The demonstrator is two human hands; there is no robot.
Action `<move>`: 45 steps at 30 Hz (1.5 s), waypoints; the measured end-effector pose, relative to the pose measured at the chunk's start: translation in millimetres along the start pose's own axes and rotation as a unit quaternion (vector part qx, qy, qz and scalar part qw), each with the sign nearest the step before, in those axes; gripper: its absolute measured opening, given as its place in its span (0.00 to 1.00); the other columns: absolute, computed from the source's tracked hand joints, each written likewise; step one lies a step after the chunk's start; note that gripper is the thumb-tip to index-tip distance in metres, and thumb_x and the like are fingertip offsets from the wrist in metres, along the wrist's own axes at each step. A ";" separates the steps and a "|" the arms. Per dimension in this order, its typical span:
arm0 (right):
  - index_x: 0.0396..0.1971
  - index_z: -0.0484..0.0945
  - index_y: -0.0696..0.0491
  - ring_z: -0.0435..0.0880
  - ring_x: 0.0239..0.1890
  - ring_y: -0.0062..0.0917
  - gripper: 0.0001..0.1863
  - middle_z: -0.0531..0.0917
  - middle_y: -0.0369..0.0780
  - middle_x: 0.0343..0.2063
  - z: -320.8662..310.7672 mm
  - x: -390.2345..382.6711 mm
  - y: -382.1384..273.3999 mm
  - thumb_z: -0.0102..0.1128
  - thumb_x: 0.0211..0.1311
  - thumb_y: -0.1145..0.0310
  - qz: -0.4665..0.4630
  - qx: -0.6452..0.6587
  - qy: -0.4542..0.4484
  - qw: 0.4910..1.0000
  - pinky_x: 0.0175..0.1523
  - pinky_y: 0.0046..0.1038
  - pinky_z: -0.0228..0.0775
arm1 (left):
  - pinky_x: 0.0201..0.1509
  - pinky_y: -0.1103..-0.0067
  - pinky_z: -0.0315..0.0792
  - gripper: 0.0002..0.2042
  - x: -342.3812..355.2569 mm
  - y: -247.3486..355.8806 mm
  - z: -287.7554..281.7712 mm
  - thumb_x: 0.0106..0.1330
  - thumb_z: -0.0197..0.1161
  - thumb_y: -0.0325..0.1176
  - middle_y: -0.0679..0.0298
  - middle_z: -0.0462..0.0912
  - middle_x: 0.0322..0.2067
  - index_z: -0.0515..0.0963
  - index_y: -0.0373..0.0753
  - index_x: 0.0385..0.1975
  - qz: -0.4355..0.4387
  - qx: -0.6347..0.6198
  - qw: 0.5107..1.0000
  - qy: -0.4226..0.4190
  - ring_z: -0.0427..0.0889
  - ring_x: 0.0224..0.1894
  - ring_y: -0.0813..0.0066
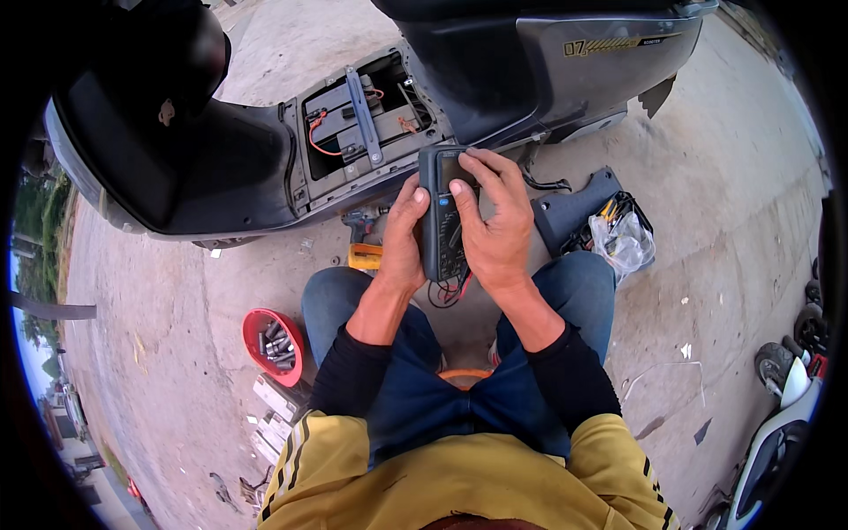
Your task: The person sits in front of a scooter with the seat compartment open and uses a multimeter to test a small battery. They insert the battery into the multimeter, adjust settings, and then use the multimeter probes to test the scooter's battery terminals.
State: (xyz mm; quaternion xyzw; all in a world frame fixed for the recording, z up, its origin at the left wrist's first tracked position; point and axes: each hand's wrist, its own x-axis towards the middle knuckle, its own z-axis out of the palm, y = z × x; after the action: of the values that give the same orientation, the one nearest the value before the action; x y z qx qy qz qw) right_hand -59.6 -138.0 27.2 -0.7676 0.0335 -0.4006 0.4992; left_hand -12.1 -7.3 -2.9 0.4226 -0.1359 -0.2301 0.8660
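A dark grey multimeter (444,237) is held upright between my hands above my knees, its small screen near the top. My left hand (404,243) wraps its left side, the thumb along the edge. Around the right side closes my right hand (500,225), its thumb on the face beside the screen and its fingers over the top corner, partly hiding the screen. Red and black test leads (459,290) hang below the meter. Beyond it, the floorboard of a grey scooter (583,79) lies uncovered, showing batteries (332,99) with orange wires under a blue-grey metal bar (363,119).
On the ground at left sit a power drill (359,227), a yellow object (364,257), a red bowl (248,329) of metal sockets and white boxes (277,397). A dark panel (565,212) and a plastic bag (625,246) with tools lie at right. Another scooter (777,442) stands far right.
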 end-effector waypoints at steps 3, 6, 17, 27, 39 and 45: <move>0.55 0.87 0.59 0.83 0.60 0.37 0.17 0.83 0.44 0.58 1.3 -1.9 -2.1 0.75 0.68 0.73 0.023 0.012 -0.005 1.000 0.63 0.35 0.76 | 0.64 0.71 0.82 0.28 -0.3 -1.8 0.4 0.82 0.57 0.49 0.58 0.83 0.58 0.69 0.38 0.73 0.003 -0.002 1.000 0.011 0.86 0.59 0.69; 0.54 0.86 0.58 0.82 0.59 0.39 0.19 0.81 0.44 0.57 -1.2 -0.4 -6.8 0.76 0.65 0.72 0.068 0.019 -0.003 0.998 0.61 0.36 0.77 | 0.64 0.72 0.82 0.27 -3.1 1.8 9.3 0.82 0.57 0.47 0.57 0.83 0.57 0.69 0.35 0.72 -0.001 -0.027 0.999 0.024 0.86 0.58 0.69; 0.69 0.71 0.60 0.81 0.60 0.30 0.38 0.79 0.45 0.59 -2.0 -1.7 8.2 0.80 0.59 0.75 0.219 0.217 -0.035 0.951 0.64 0.32 0.77 | 0.66 0.70 0.80 0.28 -4.8 -4.4 5.2 0.82 0.53 0.50 0.57 0.82 0.61 0.69 0.36 0.73 -0.026 -0.004 0.999 0.019 0.84 0.61 0.68; 0.68 0.75 0.60 0.83 0.57 0.24 0.28 0.85 0.42 0.56 -5.3 -0.7 9.0 0.72 0.73 0.70 0.284 0.358 -0.040 0.889 0.64 0.28 0.76 | 0.62 0.73 0.79 0.28 -6.3 0.0 14.3 0.81 0.52 0.49 0.56 0.85 0.57 0.73 0.33 0.69 0.024 0.208 0.977 0.047 0.86 0.56 0.69; 0.70 0.76 0.61 0.85 0.59 0.24 0.25 0.85 0.42 0.59 -8.4 2.5 9.9 0.63 0.82 0.63 0.329 0.487 -0.068 0.806 0.66 0.27 0.77 | 0.59 0.75 0.78 0.28 -5.8 6.2 5.1 0.82 0.45 0.48 0.56 0.86 0.54 0.76 0.33 0.67 0.004 0.200 0.978 0.065 0.85 0.52 0.72; 0.70 0.76 0.62 0.85 0.59 0.25 0.26 0.85 0.42 0.59 -4.0 0.1 12.2 0.67 0.79 0.68 0.337 0.469 -0.061 0.814 0.67 0.28 0.77 | 0.58 0.75 0.79 0.27 -5.7 5.9 -0.9 0.82 0.46 0.48 0.56 0.87 0.53 0.77 0.33 0.66 -0.032 0.156 0.984 0.076 0.86 0.52 0.71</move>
State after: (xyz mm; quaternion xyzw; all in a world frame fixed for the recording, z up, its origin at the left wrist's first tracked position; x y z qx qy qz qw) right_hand -57.8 -147.1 18.2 -0.4041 0.0674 -0.1271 0.9033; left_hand -14.9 -0.6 1.0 0.5728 -0.0903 -0.2008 0.7896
